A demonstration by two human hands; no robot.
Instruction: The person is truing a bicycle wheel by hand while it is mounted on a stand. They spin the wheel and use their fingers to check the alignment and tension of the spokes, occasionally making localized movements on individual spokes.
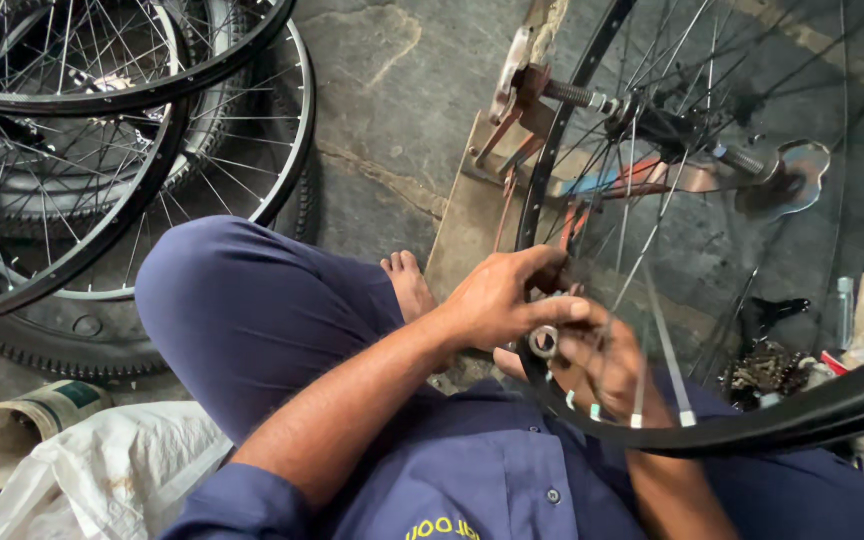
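The left hand [497,300] pinches a small round metal spoke tool [544,340] between thumb and forefinger, fingers closed on it right at the inner edge of the black bicycle wheel rim [752,425]. The right hand [607,365] sits inside the wheel behind the thin steel spokes [664,345], fingers curled around one or two of them, though motion blur makes it hard to tell exactly which. The wheel stands upright in a rusty reddish metal truing stand [522,110], its threaded axle [577,95] clamped at the top, above the person's blue-trousered knee [242,300]. Most spokes look already laced from the dark hub [667,125] to the rim, so the work seems well along, with the section near the hands being tightened or adjusted. Other spoked wheels [102,130] lean stacked at the left, and a white sack [102,475] lies beside a tin can [12,435]
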